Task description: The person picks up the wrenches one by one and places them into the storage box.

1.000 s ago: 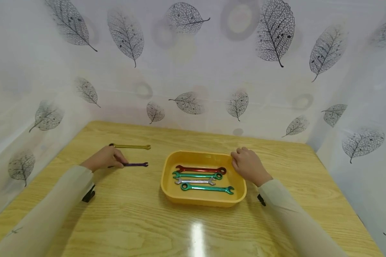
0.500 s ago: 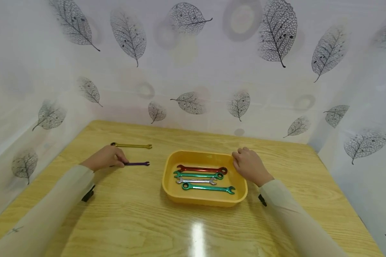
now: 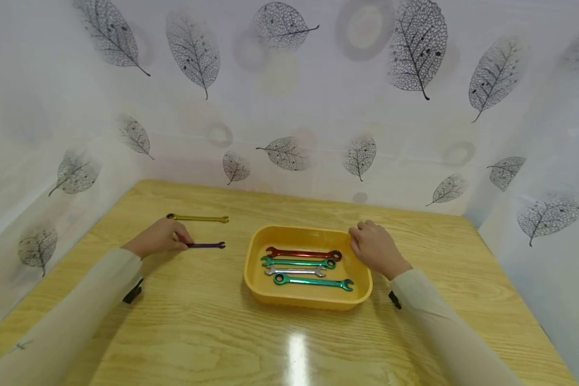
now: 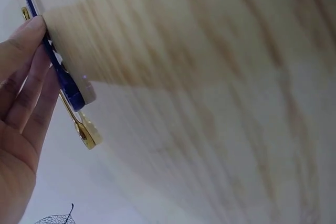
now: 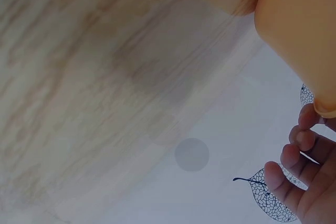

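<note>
On the left of the table, my left hand (image 3: 159, 237) pinches a purple combination wrench (image 3: 207, 245) between thumb and fingers. Its open end points right, and the hand hides the other end in the head view. The left wrist view shows the same purple wrench (image 4: 68, 86) close up, looking dark blue, with the thumb on its shaft. A gold wrench (image 3: 198, 218) lies just behind it. My right hand (image 3: 377, 249) grips the back right rim of a yellow plastic basin (image 3: 304, 301). In the right wrist view its fingers (image 5: 306, 114) curl at the basin's edge.
Inside the basin lie a red wrench (image 3: 301, 254), a silver wrench (image 3: 295, 271) and two green wrenches, one (image 3: 313, 281) nearest the front wall. The wooden table (image 3: 198, 332) ends at a leaf-patterned white curtain (image 3: 289, 91) behind and at both sides.
The head view has shifted slightly. My left hand stays on the purple wrench with hardly any movement, and my right hand keeps its hold on the basin rim.
</note>
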`<action>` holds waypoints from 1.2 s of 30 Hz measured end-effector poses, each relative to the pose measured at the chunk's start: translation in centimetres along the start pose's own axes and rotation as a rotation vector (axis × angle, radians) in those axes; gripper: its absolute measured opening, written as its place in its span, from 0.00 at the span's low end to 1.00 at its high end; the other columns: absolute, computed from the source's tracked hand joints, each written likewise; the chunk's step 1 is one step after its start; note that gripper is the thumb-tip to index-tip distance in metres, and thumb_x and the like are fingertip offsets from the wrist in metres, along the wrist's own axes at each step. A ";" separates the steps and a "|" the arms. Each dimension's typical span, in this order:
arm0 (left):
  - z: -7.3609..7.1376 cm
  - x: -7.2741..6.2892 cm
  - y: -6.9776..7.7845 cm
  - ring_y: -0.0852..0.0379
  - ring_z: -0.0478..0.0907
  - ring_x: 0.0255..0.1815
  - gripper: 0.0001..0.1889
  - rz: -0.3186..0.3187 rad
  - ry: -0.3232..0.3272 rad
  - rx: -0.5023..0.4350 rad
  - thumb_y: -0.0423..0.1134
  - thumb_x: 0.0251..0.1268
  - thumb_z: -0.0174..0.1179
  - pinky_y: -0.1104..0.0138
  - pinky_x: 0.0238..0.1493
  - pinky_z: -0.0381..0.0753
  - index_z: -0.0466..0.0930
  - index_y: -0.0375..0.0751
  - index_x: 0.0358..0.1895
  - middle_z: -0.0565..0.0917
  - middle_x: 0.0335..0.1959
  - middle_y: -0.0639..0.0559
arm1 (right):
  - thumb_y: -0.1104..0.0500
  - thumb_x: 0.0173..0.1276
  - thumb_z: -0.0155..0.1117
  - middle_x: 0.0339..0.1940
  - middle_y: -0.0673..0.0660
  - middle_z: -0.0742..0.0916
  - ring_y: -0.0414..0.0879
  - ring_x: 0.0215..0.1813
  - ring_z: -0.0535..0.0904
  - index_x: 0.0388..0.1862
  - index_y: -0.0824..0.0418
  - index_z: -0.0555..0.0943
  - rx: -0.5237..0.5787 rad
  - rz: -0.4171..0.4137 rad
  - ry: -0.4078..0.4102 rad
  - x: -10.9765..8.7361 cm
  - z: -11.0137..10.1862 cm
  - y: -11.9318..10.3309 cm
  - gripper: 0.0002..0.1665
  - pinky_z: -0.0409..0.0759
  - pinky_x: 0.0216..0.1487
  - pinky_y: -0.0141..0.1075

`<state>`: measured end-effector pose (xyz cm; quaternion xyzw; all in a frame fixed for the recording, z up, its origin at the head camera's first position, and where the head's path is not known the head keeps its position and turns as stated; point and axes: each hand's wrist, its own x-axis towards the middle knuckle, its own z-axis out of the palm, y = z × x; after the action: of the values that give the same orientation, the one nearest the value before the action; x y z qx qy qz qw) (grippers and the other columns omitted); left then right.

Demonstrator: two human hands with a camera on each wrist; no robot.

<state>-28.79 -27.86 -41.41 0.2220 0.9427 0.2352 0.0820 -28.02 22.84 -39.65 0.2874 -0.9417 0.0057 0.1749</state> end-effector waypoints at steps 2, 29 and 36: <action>0.0 0.1 0.0 0.55 0.82 0.37 0.06 -0.007 -0.004 -0.018 0.34 0.54 0.65 0.62 0.38 0.82 0.87 0.43 0.36 0.86 0.37 0.49 | 0.62 0.64 0.55 0.19 0.53 0.72 0.45 0.23 0.63 0.27 0.60 0.77 -0.004 -0.002 0.001 0.0 0.0 0.0 0.07 0.66 0.27 0.36; 0.1 0.5 -0.3 0.59 0.81 0.35 0.04 0.017 0.010 -0.003 0.35 0.55 0.65 0.63 0.38 0.81 0.87 0.46 0.34 0.86 0.35 0.51 | 0.62 0.64 0.54 0.18 0.53 0.72 0.46 0.24 0.64 0.26 0.60 0.76 0.023 0.007 -0.007 0.2 -0.1 0.0 0.08 0.66 0.27 0.37; 0.2 0.8 -0.3 0.60 0.81 0.33 0.04 0.016 -0.026 0.021 0.35 0.55 0.65 0.66 0.35 0.81 0.87 0.43 0.34 0.86 0.34 0.50 | 0.62 0.64 0.54 0.19 0.53 0.73 0.46 0.24 0.64 0.26 0.60 0.76 0.020 0.003 -0.004 0.1 0.0 0.0 0.07 0.67 0.27 0.37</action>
<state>-29.53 -27.68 -41.79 0.2335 0.9422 0.2229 0.0899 -28.11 22.76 -39.63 0.2879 -0.9423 0.0149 0.1702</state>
